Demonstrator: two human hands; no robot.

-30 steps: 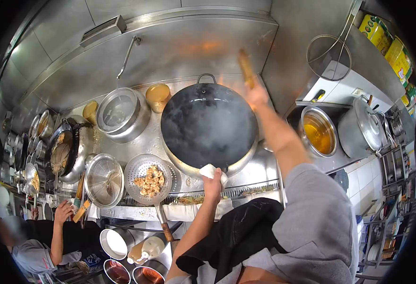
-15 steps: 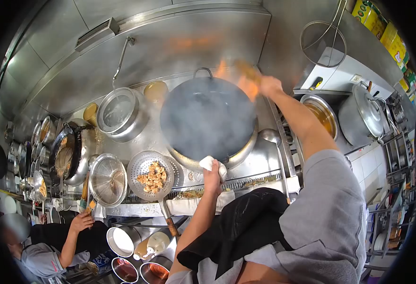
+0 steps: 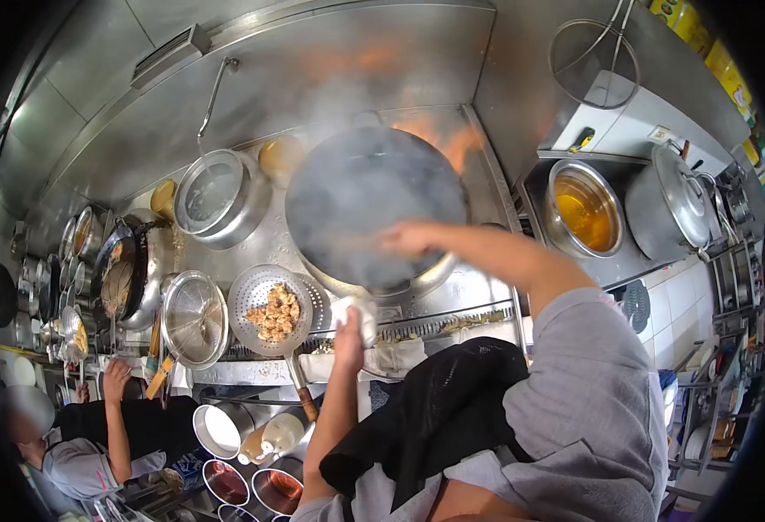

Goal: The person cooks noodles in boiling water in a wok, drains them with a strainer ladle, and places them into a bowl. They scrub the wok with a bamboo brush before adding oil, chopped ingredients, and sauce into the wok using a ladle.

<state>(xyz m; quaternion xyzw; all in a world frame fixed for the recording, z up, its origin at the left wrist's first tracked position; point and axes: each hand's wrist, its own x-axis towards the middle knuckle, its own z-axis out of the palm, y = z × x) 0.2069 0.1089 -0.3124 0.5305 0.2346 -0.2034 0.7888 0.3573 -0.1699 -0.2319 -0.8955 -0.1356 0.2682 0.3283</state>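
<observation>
A large dark wok [image 3: 347, 191] sits on the burner, veiled in smoke, with flames rising behind its right side. My right hand [image 3: 413, 237] is over the wok, closed on what looks like a bamboo wok brush [image 3: 363, 243], blurred and half lost in the smoke. Near the wok's front edge, my left hand [image 3: 347, 341] grips a folded white cloth [image 3: 363, 318]. Left of that cloth, a perforated strainer [image 3: 245, 326] with a wooden handle holds browned pieces of food [image 3: 275, 313]. My right forearm covers the wok's right edge.
A round wire-mesh strainer [image 3: 194, 315] and a metal pot [image 3: 245, 204] stand to the left. On the right are a pot of amber liquid [image 3: 587, 209] and a lidded pot [image 3: 669, 204]. A co-worker's hand [image 3: 115, 379] is at lower left. Sauce containers and bottles stand below.
My right hand has swung from beyond the wok's upper right edge down over its middle. My left hand, with the cloth, has moved left and down from the rim. The co-worker's hand shifted left.
</observation>
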